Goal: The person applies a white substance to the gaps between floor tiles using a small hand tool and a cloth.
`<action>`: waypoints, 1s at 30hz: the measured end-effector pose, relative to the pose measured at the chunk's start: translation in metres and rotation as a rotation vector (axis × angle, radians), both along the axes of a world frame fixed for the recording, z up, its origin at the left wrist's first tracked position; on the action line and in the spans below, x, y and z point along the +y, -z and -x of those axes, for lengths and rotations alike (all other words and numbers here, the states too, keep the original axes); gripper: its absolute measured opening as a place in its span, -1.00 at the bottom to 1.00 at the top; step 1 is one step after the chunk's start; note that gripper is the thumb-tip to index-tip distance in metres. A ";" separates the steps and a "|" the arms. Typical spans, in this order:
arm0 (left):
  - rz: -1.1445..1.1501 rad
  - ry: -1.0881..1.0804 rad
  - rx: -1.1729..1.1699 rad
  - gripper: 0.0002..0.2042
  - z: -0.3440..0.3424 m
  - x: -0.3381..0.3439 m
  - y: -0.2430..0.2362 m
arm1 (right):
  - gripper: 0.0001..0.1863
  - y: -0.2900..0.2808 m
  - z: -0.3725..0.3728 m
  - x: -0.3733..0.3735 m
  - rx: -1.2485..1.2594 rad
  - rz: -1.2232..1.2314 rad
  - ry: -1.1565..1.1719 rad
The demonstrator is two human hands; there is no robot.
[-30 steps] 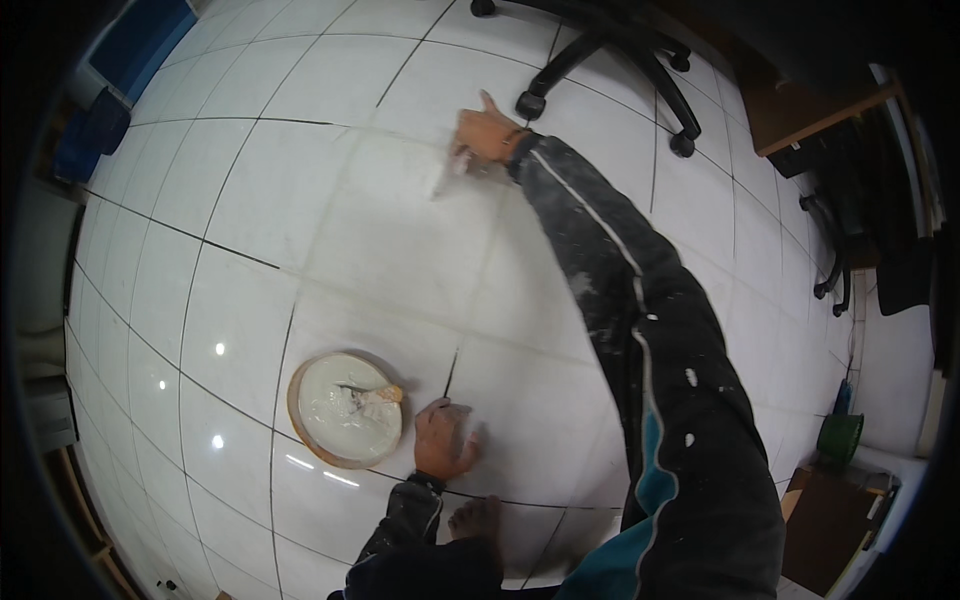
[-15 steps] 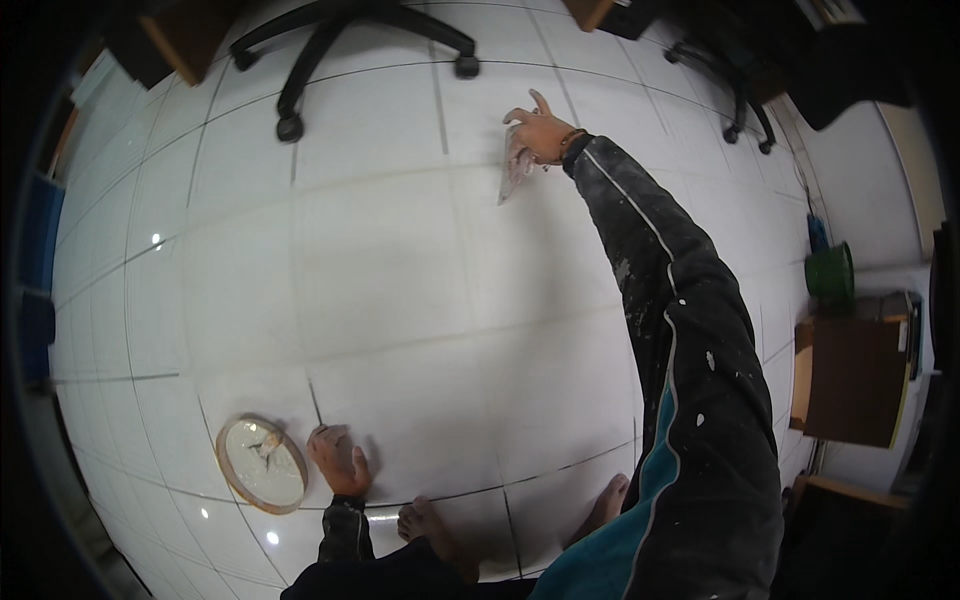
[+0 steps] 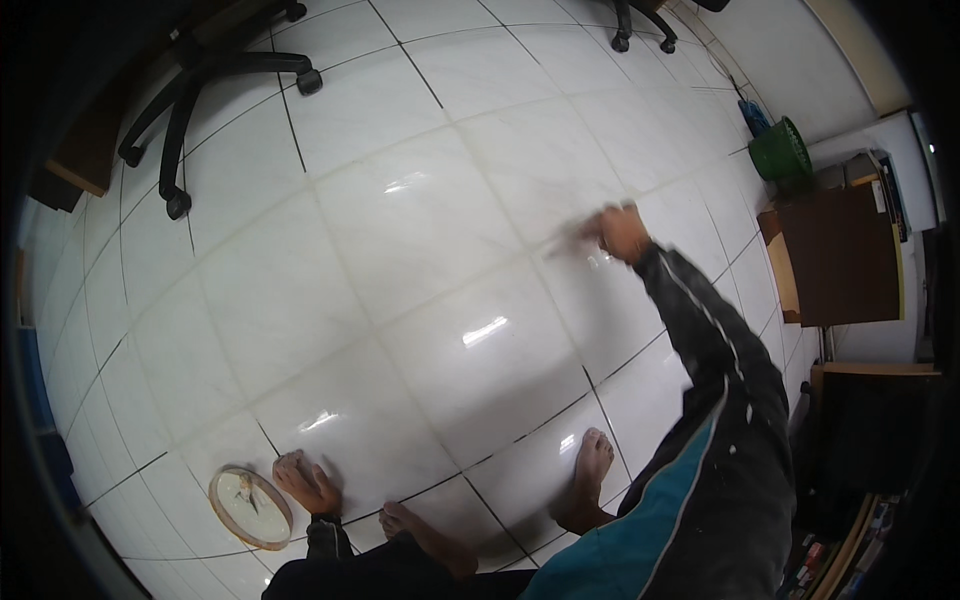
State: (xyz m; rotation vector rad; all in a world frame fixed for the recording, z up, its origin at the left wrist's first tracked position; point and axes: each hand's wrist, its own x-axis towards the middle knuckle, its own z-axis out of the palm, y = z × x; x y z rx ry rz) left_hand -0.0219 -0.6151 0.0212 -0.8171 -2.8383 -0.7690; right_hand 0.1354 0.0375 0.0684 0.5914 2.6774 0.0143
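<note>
Low over the tiled floor, my right hand [image 3: 622, 235] is stretched out to the right, smeared by motion. Its fingers are closed round a thin flat piece [image 3: 565, 241], blurred now, which looks like a translucent scraper. The edge of this piece lies near a pale tile joint. My left hand [image 3: 307, 485] leans on the floor at the lower left, fingers and thumb apart, whitish residue on the fingers. Just left of it stands a shallow round tub [image 3: 217, 512] of white paste [image 3: 262, 515], with a small lump and a dark sliver in it.
My bare feet [image 3: 593, 458] are on the tiles at the near side. Wheeled chair bases [image 3: 190, 80] stand at the far left and far right. A green bin [image 3: 780, 150] and a brown cabinet [image 3: 835, 255] line the right side. Some joints are pale, others dark.
My right hand has come nearer and to the right with the flat piece. The view has turned and shifted right. My left hand stays on the floor beside the tub.
</note>
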 end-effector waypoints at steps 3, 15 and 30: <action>0.001 0.012 0.056 -0.70 0.003 0.008 -0.002 | -0.76 -0.011 -0.111 -0.070 0.064 -0.035 0.002; -0.013 0.021 0.101 -0.72 0.011 -0.004 -0.011 | -0.81 0.006 -0.281 -0.093 0.233 0.983 0.265; -0.111 -0.048 -0.085 -0.69 0.034 -0.038 -0.005 | -0.80 0.000 0.529 -0.375 0.227 1.290 -0.299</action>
